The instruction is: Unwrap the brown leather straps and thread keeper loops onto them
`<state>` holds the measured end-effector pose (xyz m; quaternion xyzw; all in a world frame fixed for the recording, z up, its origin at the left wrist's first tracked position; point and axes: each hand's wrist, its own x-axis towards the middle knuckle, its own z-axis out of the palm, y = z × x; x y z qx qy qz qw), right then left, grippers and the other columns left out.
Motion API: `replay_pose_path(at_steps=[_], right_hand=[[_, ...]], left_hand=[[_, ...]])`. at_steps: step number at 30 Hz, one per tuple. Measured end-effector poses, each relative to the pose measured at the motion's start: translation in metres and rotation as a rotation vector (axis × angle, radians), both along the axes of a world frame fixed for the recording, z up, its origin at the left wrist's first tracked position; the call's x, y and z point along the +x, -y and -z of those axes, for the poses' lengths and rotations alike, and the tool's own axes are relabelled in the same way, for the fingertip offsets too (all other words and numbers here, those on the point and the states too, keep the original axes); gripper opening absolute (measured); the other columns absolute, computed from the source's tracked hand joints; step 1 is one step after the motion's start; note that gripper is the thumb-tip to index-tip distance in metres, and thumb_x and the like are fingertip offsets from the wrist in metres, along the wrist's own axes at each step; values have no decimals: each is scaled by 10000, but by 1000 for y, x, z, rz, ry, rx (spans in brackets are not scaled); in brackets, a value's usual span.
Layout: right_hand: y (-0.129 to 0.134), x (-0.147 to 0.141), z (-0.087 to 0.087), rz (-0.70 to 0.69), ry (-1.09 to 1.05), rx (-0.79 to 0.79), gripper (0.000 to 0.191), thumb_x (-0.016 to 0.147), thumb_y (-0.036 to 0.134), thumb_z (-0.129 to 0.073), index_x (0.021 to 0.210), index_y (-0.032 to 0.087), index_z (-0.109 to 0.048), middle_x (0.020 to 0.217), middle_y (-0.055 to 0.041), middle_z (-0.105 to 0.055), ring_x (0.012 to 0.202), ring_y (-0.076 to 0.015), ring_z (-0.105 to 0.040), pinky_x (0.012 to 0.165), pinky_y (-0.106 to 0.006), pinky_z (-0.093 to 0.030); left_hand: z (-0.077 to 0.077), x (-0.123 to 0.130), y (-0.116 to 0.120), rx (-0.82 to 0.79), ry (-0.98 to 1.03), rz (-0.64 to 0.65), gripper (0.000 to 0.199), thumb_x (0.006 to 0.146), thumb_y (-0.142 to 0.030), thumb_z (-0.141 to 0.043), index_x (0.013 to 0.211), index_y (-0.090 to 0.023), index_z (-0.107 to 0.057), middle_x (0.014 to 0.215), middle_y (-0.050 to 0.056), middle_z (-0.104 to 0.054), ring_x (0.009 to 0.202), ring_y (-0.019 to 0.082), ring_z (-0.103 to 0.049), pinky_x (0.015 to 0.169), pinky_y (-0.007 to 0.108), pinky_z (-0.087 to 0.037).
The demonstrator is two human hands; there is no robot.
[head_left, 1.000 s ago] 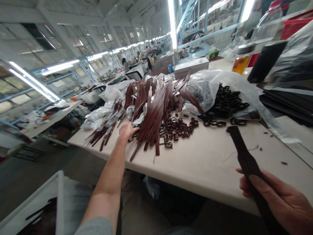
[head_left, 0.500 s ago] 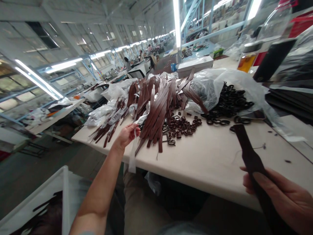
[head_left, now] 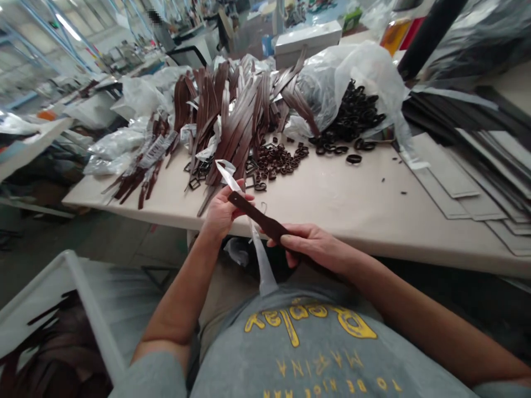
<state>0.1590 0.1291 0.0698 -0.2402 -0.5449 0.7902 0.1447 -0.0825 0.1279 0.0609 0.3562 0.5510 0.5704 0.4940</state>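
Observation:
My left hand (head_left: 223, 213) is closed on a thin white plastic strip (head_left: 264, 265), which sticks up past the fingers and hangs down toward my lap. Across those fingers lies the holed end of a dark brown leather strap (head_left: 265, 221); whether the left fingers also grip it I cannot tell. My right hand (head_left: 311, 243) is wrapped round the strap's wider part, just off the table's front edge. Beyond my hands, brown leather strips (head_left: 240, 116) are heaped on the table, with small brown leather loops (head_left: 282, 160) and metal buckles (head_left: 194, 179) beside them.
Black loops (head_left: 352, 116) spill from a clear plastic bag (head_left: 323, 77) on the table (head_left: 340, 204). Flat dark and grey pieces (head_left: 456, 171) are stacked at right, and a white box (head_left: 307, 41) stands behind. A white bin (head_left: 78, 287) with brown strips stands lower left.
My right hand has brought the leather strap leftward from the right side, so its end now meets my left hand. The left hand keeps the white strip. My view has tilted down.

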Motion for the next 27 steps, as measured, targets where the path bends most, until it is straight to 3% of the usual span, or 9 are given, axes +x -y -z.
replay_pose_path(at_steps=[3, 7, 9, 12, 14, 16, 20, 23, 27], right_hand=[[-1, -15, 1, 2, -1, 87, 387, 899, 469, -590, 1131, 180, -703, 828, -10, -667, 550, -56, -544, 515, -163, -437], [-2, -31, 6, 35, 32, 261, 313, 901, 391, -576, 1106, 199, -714, 1291, -66, -581, 561, -30, -551, 522, -181, -498], [-2, -37, 9, 37, 59, 360, 285, 905, 354, -560, 1073, 193, -724, 1326, -71, -557, 592, -41, -560, 524, -184, -509], [-2, -41, 13, 6, 128, 436, 272, 914, 302, -535, 1063, 175, -724, 1005, -49, -679, 576, -66, -572, 501, -177, -475], [-2, -42, 13, -20, 198, 443, 274, 924, 278, -520, 1064, 156, -722, 683, 4, -646, 510, -77, -565, 483, -176, -436], [-3, -41, 14, 0, 237, 444, 277, 925, 267, -515, 1052, 141, -726, 527, 39, -567, 474, -87, -562, 478, -180, -420], [-6, -39, 16, 91, 191, 415, 298, 916, 280, -500, 1047, 121, -714, 573, 37, -566, 470, -84, -571, 476, -186, -442], [-8, -40, 19, 104, 147, 362, 312, 912, 304, -494, 1039, 107, -701, 610, 33, -570, 456, -72, -547, 451, -181, -434], [-10, -39, 17, 108, 138, 276, 323, 910, 306, -506, 1074, 101, -694, 586, 38, -559, 459, -71, -521, 449, -180, -422]], left_hand=[[0, 5, 5, 72, -258, -50, 640, 734, -293, -748, 1318, -159, -525, 785, 10, -716, 667, 144, -686, 587, 213, -528], [-4, 12, 11, 50, -325, 10, 659, 741, -316, -722, 1344, -176, -496, 763, 1, -701, 605, 137, -675, 516, 200, -505], [-7, 16, 12, 36, -297, 40, 668, 740, -317, -722, 1349, -174, -487, 748, 1, -697, 574, 135, -669, 474, 188, -484], [-11, 19, 11, 52, -236, 56, 664, 722, -316, -748, 1323, -165, -508, 723, 3, -698, 550, 130, -660, 451, 176, -465], [-12, 18, 11, 58, -163, 69, 656, 707, -336, -774, 1292, -168, -531, 729, 9, -706, 562, 134, -666, 479, 185, -488], [-10, 16, 13, 44, -62, 40, 640, 698, -396, -790, 1251, -176, -554, 766, 22, -718, 600, 143, -683, 525, 203, -522], [5, 15, 34, -69, 156, -35, 613, 676, -565, -770, 1116, -168, -611, 852, 60, -729, 670, 167, -706, 576, 231, -554], [21, 27, 61, -201, 183, 93, 542, 662, -497, -811, 1054, -159, -648, 900, 85, -733, 729, 180, -710, 596, 228, -550], [37, 53, 85, -253, 155, 255, 423, 590, -339, -879, 916, -146, -691, 853, 59, -724, 773, 173, -687, 706, 252, -549]])
